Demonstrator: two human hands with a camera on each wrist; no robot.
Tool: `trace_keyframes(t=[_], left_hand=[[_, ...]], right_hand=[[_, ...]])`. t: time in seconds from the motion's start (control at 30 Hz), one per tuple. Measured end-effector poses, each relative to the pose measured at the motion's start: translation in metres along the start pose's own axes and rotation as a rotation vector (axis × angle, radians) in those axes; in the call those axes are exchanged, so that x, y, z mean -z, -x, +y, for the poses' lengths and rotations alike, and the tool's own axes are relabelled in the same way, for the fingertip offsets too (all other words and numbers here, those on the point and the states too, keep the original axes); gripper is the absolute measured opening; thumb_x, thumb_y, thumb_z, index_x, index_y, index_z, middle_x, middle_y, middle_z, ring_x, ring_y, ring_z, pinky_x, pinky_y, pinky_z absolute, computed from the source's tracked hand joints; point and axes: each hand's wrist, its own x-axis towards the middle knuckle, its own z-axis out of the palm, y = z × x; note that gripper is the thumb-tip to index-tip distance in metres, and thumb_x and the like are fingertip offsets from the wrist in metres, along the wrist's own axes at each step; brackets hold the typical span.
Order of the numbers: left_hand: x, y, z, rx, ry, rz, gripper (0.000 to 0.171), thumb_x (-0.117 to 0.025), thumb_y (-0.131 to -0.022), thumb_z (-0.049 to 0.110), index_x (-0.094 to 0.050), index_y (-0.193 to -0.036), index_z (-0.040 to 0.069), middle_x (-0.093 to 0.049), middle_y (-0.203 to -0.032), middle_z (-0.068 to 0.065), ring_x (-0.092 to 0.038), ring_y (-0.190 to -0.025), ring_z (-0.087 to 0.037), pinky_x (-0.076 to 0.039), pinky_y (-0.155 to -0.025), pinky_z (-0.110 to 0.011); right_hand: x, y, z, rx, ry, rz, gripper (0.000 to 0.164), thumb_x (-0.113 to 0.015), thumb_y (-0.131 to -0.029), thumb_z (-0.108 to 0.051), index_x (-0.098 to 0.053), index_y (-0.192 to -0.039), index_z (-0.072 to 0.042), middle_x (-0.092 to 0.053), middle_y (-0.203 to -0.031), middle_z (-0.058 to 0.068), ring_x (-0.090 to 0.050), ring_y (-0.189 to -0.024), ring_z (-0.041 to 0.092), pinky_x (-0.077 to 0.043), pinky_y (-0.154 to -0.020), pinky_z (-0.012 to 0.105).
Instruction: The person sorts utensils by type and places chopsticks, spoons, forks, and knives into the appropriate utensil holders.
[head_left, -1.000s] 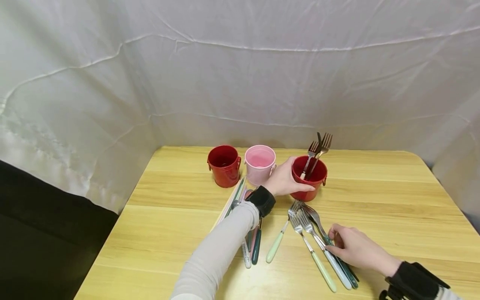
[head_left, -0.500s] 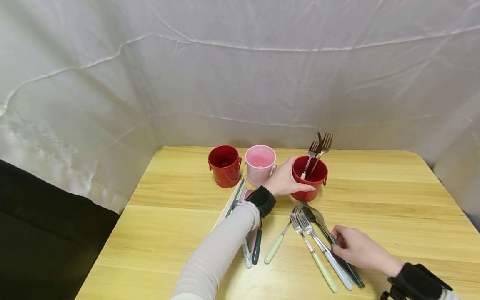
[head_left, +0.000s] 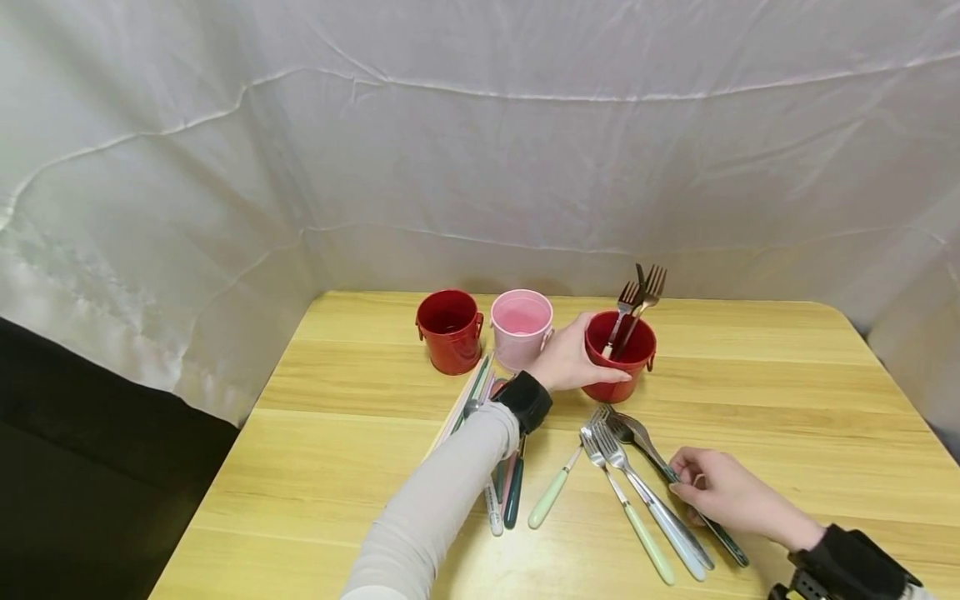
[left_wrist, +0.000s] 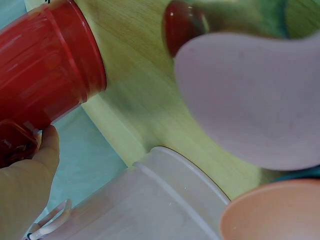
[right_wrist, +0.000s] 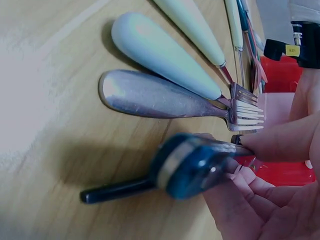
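The right hand (head_left: 723,493) pinches a dark utensil (right_wrist: 187,172) between thumb and fingers; its handle runs out past the hand on the person's side. A thin black handle (right_wrist: 117,191) shows just beneath it (whether that one is held too, I cannot tell). Just left of this hand on the desk (head_left: 765,367) lie a silver utensil (right_wrist: 160,97), then a blue fork (head_left: 678,540) and a green fork (head_left: 647,533), tines pointing away from the person. Farther left is another green handle (head_left: 549,500).

Ahead and to the left, the left hand (head_left: 564,358) grips a red bucket (head_left: 637,382), thumb along its near side; copper forks (head_left: 654,285) lean in it. A pink bucket (head_left: 512,352) stands just beside that hand, a second red bucket (head_left: 455,354) beyond it. Sticks (head_left: 459,408) lie partly under the left sleeve (head_left: 431,508).
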Motion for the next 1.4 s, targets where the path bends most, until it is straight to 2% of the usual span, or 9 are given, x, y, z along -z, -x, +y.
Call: trace_keyframes(t=[0.2,0.47,0.67,0.9,1.4], left_hand=[[-0.001,0.000,0.000,-0.003,-0.006,0.002,0.087,-0.085,-0.064,0.040,-0.040,-0.136,0.018,-0.056,-0.125,0.005,-0.053,-0.109,-0.008,-0.047,-0.091,-0.022],[-0.002,0.000,0.000,0.003,-0.006,0.001,0.087,-0.085,-0.064,0.040,-0.039,-0.135,0.018,-0.055,-0.125,0.005,-0.053,-0.109,-0.008,-0.047,-0.091,-0.022],[-0.001,0.000,0.001,-0.002,-0.001,0.000,0.087,-0.085,-0.064,0.039,-0.040,-0.135,0.017,-0.056,-0.125,0.004,-0.054,-0.109,-0.009,-0.047,-0.091,-0.022],[-0.002,0.000,0.000,-0.008,-0.007,0.001,0.087,-0.085,-0.064,0.038,-0.040,-0.136,0.016,-0.056,-0.124,0.004,-0.054,-0.109,-0.008,-0.046,-0.091,-0.021],[-0.001,0.000,0.000,-0.003,0.008,0.002,0.086,-0.085,-0.064,0.038,-0.040,-0.135,0.017,-0.056,-0.124,0.004,-0.054,-0.109,-0.009,-0.046,-0.092,-0.023]], right_hand=[[0.002,0.003,-0.001,-0.054,-0.182,-0.034,0.012,-0.052,-0.093,-0.003,-0.045,-0.096,0.007,-0.052,-0.074,0.011,-0.061,-0.062,0.021,-0.055,-0.054,0.033],[0.005,0.005,0.004,-0.095,-0.385,-0.087,0.022,-0.049,-0.095,-0.004,-0.041,-0.105,0.015,-0.055,-0.081,0.014,-0.060,-0.066,0.023,-0.055,-0.058,0.035],[0.009,0.007,0.003,-0.082,-0.358,-0.051,0.028,-0.051,-0.095,-0.007,-0.042,-0.110,0.015,-0.056,-0.080,0.016,-0.061,-0.067,0.026,-0.054,-0.057,0.036],[0.018,0.009,-0.001,-0.129,-0.366,-0.054,0.035,-0.054,-0.095,-0.011,-0.041,-0.114,0.015,-0.058,-0.085,0.019,-0.062,-0.072,0.027,-0.056,-0.063,0.039],[0.030,0.013,0.008,-0.070,-0.440,-0.090,0.038,-0.052,-0.097,-0.013,-0.039,-0.114,0.017,-0.059,-0.092,0.023,-0.062,-0.076,0.020,-0.056,-0.066,0.036]])
